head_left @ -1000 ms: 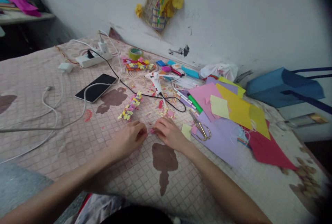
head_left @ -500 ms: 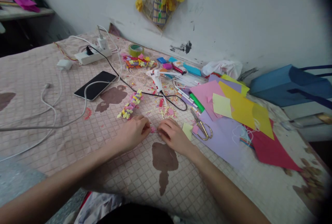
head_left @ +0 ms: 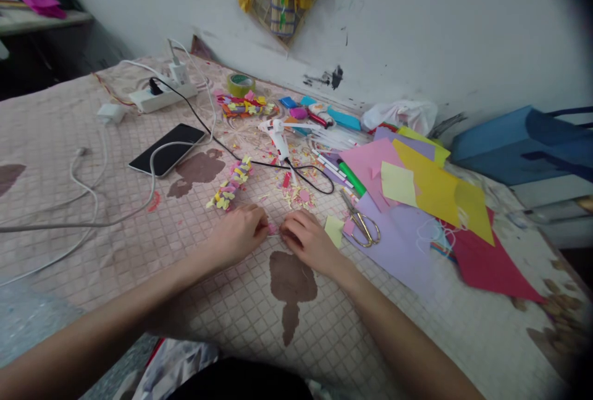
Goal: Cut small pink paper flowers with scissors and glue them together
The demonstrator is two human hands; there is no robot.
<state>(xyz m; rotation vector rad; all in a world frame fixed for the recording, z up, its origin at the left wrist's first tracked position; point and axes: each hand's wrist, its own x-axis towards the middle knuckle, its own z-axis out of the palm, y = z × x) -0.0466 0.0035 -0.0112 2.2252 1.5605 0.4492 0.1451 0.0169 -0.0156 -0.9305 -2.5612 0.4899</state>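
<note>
Left hand [head_left: 238,235] pinches a tiny pink paper scrap [head_left: 272,228] — thin, soft-edged (right hand [head_left: 308,242] curled beside, grip unclear).

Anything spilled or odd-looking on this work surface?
Yes: coloured paper scraps lie scattered loose on the pink checked cover around the white hot glue gun. A large brown blotch also marks the cover below the right hand.

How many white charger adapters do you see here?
2: a white charger adapter plugged into the power strip, another white charger adapter loose on the patterned cloth. Papers could hide more.
</note>
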